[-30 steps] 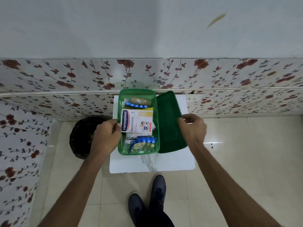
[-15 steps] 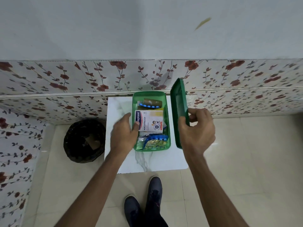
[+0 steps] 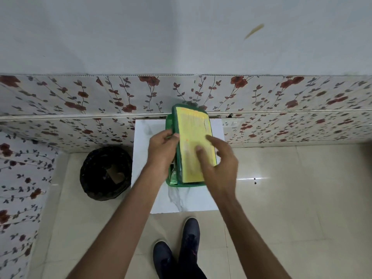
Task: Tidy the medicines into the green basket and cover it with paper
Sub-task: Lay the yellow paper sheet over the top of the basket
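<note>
The green basket point(image 3: 187, 185) stands on a small white marble table point(image 3: 145, 158) against the wall. A green lid with a yellow paper face point(image 3: 191, 133) lies tilted over the basket and hides most of it. My left hand point(image 3: 163, 151) pinches the lid's left edge next to the basket's left rim. My right hand point(image 3: 220, 165) holds the lid's lower right corner, with two fingers pressed on the yellow face. A few medicine packets point(image 3: 173, 176) show through the gap at the lower left.
A black bin point(image 3: 105, 174) with scraps inside stands on the floor left of the table. The flowered wall panel point(image 3: 100, 97) runs directly behind the table. My dark shoes point(image 3: 189, 238) are at the table's front edge.
My right hand has swung the lid from upright beside the basket down over it, yellow face up. My left hand has shifted from the plaster box to the lid's left edge.
</note>
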